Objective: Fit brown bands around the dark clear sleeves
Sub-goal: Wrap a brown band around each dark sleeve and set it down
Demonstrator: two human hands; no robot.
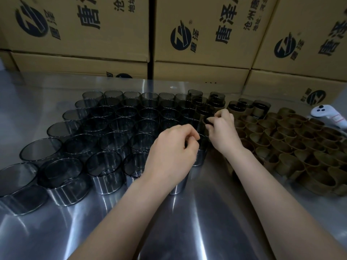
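Filling the bench (187,231) from its left edge to the middle, dark clear sleeves (105,141) stand unbanded. The left hand (173,149) pinches the rim of one sleeve (201,156); the right hand (223,132) pinches a brown band (205,121), seemingly around another. Loose bands (281,139) crowd the right edge. Fitting looks underway; next, slide the band down squarely, without tilting.

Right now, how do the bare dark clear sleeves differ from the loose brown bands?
The dark clear sleeves are smoky and see-through; the brown bands are opaque. The sleeves are round tubes and stand taller; the bands look shorter and squashed into ovals. The sleeves fill the table's left side, the bands its right. Both stand on end, packed in rows on the steel table.
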